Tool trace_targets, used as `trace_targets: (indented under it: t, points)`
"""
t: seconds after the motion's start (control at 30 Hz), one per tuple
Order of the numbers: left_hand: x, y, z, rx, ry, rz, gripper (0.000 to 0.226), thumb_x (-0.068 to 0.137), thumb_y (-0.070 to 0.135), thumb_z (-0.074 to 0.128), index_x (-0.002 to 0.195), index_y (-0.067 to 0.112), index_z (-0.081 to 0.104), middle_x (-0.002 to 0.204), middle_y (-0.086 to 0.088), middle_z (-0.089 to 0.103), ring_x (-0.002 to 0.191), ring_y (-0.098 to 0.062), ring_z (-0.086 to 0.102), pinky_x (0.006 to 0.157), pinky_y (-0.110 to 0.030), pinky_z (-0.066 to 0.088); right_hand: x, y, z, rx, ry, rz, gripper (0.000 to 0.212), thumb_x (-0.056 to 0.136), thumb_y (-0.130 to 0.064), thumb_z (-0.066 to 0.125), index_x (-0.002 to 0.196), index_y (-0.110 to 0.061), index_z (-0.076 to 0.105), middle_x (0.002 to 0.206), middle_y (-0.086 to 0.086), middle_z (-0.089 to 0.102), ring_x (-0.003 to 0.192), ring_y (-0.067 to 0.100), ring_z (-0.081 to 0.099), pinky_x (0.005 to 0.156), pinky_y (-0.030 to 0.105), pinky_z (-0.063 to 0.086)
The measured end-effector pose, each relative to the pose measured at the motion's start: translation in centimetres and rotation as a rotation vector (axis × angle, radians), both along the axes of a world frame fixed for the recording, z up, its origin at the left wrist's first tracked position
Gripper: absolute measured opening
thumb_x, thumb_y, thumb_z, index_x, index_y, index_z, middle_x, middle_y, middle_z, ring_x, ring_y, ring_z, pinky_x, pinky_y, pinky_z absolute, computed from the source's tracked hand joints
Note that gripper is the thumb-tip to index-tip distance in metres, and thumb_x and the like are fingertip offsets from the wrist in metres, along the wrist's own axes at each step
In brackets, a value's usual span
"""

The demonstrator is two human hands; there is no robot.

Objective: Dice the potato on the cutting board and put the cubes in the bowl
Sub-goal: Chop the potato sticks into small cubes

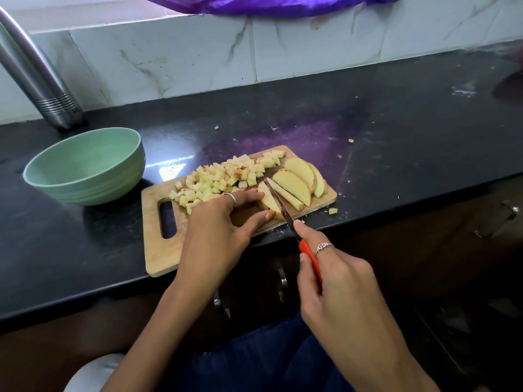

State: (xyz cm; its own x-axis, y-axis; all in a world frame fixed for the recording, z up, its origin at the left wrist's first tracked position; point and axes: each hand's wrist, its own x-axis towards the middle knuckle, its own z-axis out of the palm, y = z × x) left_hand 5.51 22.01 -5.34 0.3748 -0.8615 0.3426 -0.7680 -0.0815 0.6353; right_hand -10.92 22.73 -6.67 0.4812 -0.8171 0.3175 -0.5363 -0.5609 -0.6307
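A wooden cutting board (158, 250) lies on the black counter. A heap of potato cubes (220, 179) covers its far left part. Several potato slices (297, 182) lie at its right end. My left hand (223, 224) pins one potato slice (268, 202) between fingers and thumb. My right hand (334, 281) grips a red-handled knife (310, 258), forefinger along the spine, with the blade (278, 202) cutting down through that slice beside my left fingertips. A pale green bowl (85, 165) stands left of the board, and its inside looks empty.
A steel bottle (42, 89) leans at the back left behind the bowl. Stray potato bits (332, 211) lie on the counter by the board's right end. The white tiled wall (311, 43) backs the counter; the counter's front edge runs just under the board.
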Motion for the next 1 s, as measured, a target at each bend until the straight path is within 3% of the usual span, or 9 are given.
trace_targets:
  t: [0.3,0.4,0.6,0.7,0.77,0.83,1.0]
  points:
    - [0.0,-0.2,0.2,0.017,0.026,0.003,0.034,0.075,0.03,0.076,0.109,0.026,0.07,0.113,0.013,0.066,0.099,0.012,0.047,0.079,0.011,0.026,0.4,-0.1,0.8,0.035,0.066,0.0,0.049,0.091,-0.011,0.053,0.138,-0.02,0.045,0.062,-0.015,0.046,0.048,0.006,0.046,0.041,0.016,0.035]
    - [0.1,-0.3,0.1,0.028,0.033,0.001,0.035,0.075,0.03,0.077,0.109,0.026,0.07,0.113,0.012,0.066,0.098,0.011,0.048,0.078,0.01,0.027,0.6,-0.1,0.9,0.039,0.088,0.004,0.051,0.091,-0.011,0.053,0.139,-0.02,0.044,0.063,-0.011,0.05,0.049,0.008,0.049,0.042,0.02,0.04]
    - [0.3,-0.5,0.1,0.032,0.047,-0.007,0.036,0.073,0.031,0.077,0.108,0.027,0.07,0.111,0.014,0.066,0.099,0.013,0.05,0.081,0.007,0.031,1.6,0.2,1.6,0.069,0.146,-0.05,0.063,0.092,-0.017,0.05,0.148,-0.024,0.021,0.088,-0.002,0.059,0.074,0.015,0.059,0.06,0.026,0.047]
    - [0.4,-0.6,0.0,0.031,0.05,-0.014,0.035,0.072,0.03,0.078,0.107,0.028,0.07,0.111,0.013,0.067,0.1,0.014,0.05,0.084,0.007,0.03,2.4,0.1,2.1,-0.029,0.289,-0.065,0.07,0.087,-0.015,0.059,0.147,-0.017,0.023,0.09,0.001,0.062,0.072,0.016,0.062,0.054,0.025,0.045]
    - [0.5,-0.5,0.1,0.034,0.057,-0.017,0.036,0.073,0.03,0.078,0.107,0.028,0.07,0.111,0.013,0.067,0.103,0.012,0.052,0.089,0.002,0.033,2.6,0.0,2.2,-0.014,0.304,-0.077,0.07,0.096,-0.018,0.044,0.148,-0.018,-0.004,0.11,0.001,0.054,0.09,0.015,0.058,0.065,0.023,0.042]
    - [0.5,-0.5,0.1,0.035,0.066,-0.023,0.035,0.073,0.03,0.077,0.107,0.028,0.07,0.112,0.012,0.067,0.106,0.009,0.054,0.096,-0.009,0.038,2.6,-0.1,2.6,0.056,0.415,-0.04,0.069,0.099,-0.017,0.037,0.145,-0.017,-0.015,0.116,0.001,0.048,0.099,0.015,0.054,0.069,0.023,0.039]
    - [0.5,-0.4,0.1,0.022,0.07,-0.036,0.03,0.076,0.028,0.076,0.106,0.027,0.071,0.109,0.012,0.068,0.107,0.005,0.057,0.097,-0.016,0.042,4.1,-1.1,2.7,-0.062,0.444,-0.035,0.059,0.098,-0.013,0.039,0.146,-0.014,0.003,0.12,0.008,0.05,0.102,0.02,0.055,0.067,0.023,0.037]
